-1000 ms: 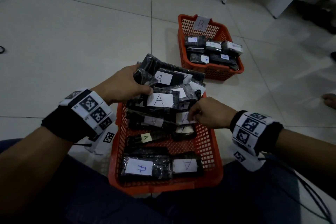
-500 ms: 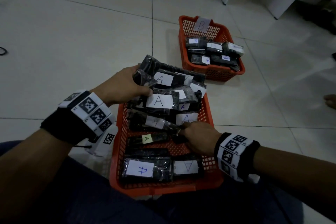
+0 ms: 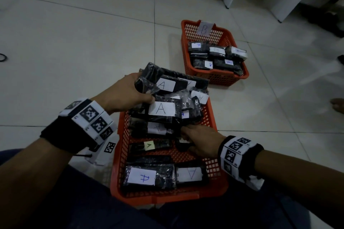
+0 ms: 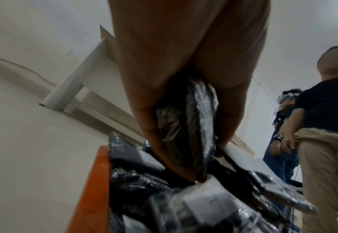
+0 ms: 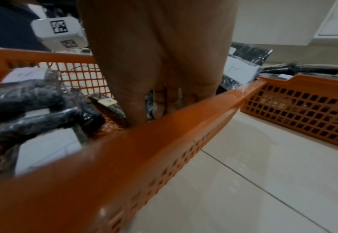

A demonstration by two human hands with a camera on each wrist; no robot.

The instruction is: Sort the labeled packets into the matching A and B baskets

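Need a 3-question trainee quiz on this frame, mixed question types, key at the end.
1. True or false: the far basket carries a card marked B.
2. Which hand grips a stack of black packets over the near basket? a) left hand b) right hand
3. Fill in: the small packet with the yellow-green label reads ___.

Key: 1 true; 2 a; 3 A. The right hand reaches down into the near basket; whether its fingers grasp anything is hidden.
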